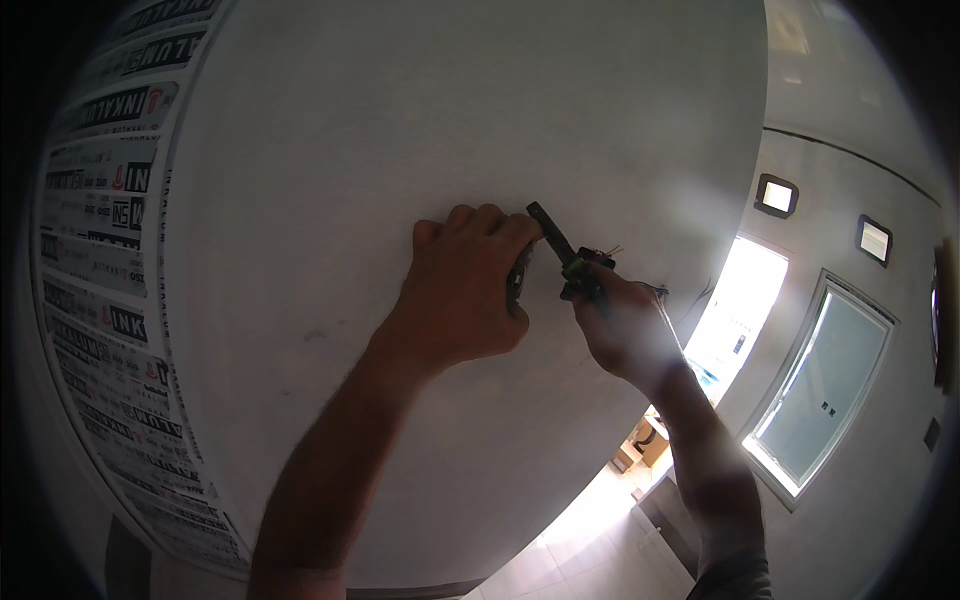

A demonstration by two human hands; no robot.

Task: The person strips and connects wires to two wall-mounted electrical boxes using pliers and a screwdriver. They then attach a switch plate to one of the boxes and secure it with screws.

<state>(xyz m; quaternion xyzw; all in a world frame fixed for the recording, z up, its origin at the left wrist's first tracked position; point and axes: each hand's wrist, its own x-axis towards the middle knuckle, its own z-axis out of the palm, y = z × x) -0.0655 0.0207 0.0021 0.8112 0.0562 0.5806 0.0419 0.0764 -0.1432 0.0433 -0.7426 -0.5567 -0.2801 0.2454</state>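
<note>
Hands meet at the centre of the frame against a broad pale grey plaster surface (400,130). The left hand (465,290) has its fingers closed round the handles of dark metal pliers (550,238). Just right of it, the right hand (625,325) pinches a small dark fitting with thin wires (590,270), touching the pliers' tip.

Surface: pale grey wall panel (400,130), upright | left edge: strip w/ printed black-red labels (100,250) | on it: thin wires (610,250) sticking out near ctr
</note>
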